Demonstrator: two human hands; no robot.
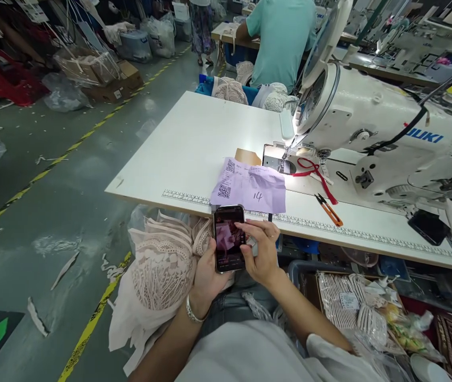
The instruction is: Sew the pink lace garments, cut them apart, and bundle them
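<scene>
A black smartphone is held upright by my left hand, whose fingers wrap around its lower left side. On its lit screen is a dark picture with a pinkish-purple patch. My right hand is at the phone's right edge, index finger and thumb apart at the screen, gripping nothing. Just beyond the phone, a creased purple paper slip with QR codes and a handwritten 14 lies on the table. Beside my left forearm is a stack of beige lace bra cups.
The white sewing table carries a JUKI sewing machine, a red ribbon, orange thread snips and a dark phone-like object. A bin of packaged goods stands below right. Someone in teal sits beyond.
</scene>
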